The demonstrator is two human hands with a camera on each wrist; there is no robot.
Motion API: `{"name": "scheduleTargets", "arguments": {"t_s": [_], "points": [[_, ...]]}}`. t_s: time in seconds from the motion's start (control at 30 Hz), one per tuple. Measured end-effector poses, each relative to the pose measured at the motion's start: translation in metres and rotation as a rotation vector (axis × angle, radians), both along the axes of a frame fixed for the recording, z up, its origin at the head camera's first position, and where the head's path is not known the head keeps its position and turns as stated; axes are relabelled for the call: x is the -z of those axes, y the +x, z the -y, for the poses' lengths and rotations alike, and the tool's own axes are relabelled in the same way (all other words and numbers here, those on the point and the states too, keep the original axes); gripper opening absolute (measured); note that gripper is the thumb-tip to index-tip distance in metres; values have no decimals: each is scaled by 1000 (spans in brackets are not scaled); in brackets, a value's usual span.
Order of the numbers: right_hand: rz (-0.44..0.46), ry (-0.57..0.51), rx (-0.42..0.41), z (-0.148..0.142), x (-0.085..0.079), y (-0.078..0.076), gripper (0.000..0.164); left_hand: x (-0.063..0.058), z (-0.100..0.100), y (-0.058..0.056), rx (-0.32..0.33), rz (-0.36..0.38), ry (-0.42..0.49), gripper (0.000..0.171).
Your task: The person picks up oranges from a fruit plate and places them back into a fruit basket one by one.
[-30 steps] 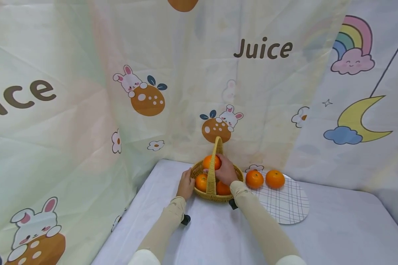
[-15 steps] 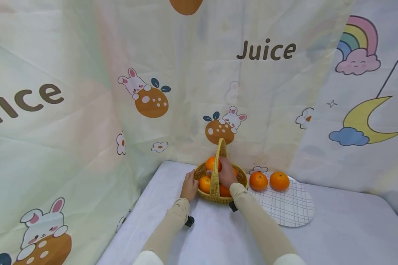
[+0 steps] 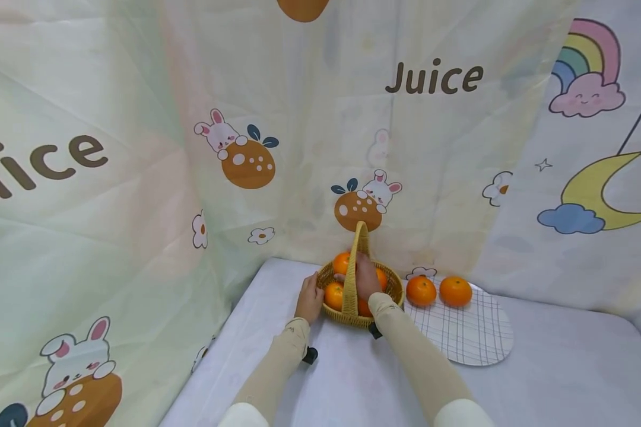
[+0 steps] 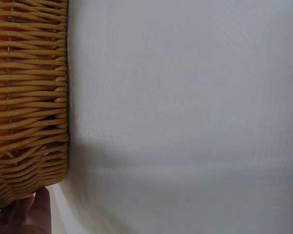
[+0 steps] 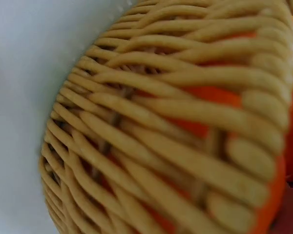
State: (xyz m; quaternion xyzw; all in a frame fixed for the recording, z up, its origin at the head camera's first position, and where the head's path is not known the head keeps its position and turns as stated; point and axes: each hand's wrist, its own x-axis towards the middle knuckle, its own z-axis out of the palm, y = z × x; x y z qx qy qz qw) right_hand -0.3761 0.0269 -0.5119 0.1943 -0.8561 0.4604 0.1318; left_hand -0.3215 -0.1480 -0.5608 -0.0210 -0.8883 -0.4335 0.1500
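Note:
A yellow wicker basket [image 3: 349, 303] with a tall handle stands at the back of the white table, with several oranges inside. My left hand [image 3: 308, 299] holds its left side; in the left wrist view, fingers [image 4: 39, 209] touch the outer wall, while the rim is out of sight. Reaching in behind the handle, my right hand [image 3: 368, 277] grips an orange [image 3: 342, 261] at the basket's back left. Part of that grip is hidden by the handle. Another orange [image 3: 333, 295] sits at the front left, and orange peel shows through the weave [image 5: 151, 97] in the right wrist view.
Two oranges, a left one [image 3: 421, 291] and a right one [image 3: 456, 292], rest on a white round plate with a grid pattern [image 3: 475, 338], right of the basket. Printed cloth [image 3: 299, 118] hangs close behind the table and along its left side.
My right hand has lowered the orange into the back left of the basket and shifted slightly. The left hand stays at the basket's side. The whole view has drifted a little.

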Motion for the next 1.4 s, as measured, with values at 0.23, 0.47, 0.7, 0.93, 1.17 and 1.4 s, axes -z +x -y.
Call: {"name": "scheduleTargets", "arguments": {"t_s": [0.23, 0.47, 0.7, 0.93, 1.17, 1.4], "points": [[-16, 32, 19, 4, 5, -1, 78, 0, 0, -3, 7, -34, -14, 52], [45, 31, 62, 10, 6, 4, 82, -4, -1, 1, 11, -26, -20, 52], [150, 46, 65, 10, 1, 0, 82, -7, -1, 1, 7, -21, -16, 52], [249, 28, 59, 10, 3, -11, 83, -6, 0, -2, 7, -33, -24, 52], [218, 109, 97, 13, 1, -14, 66, 0, 0, -2, 8, -3, -2, 54], [168, 146, 102, 18, 2, -16, 66, 3, 1, -4, 0, -43, 3, 54]]}}
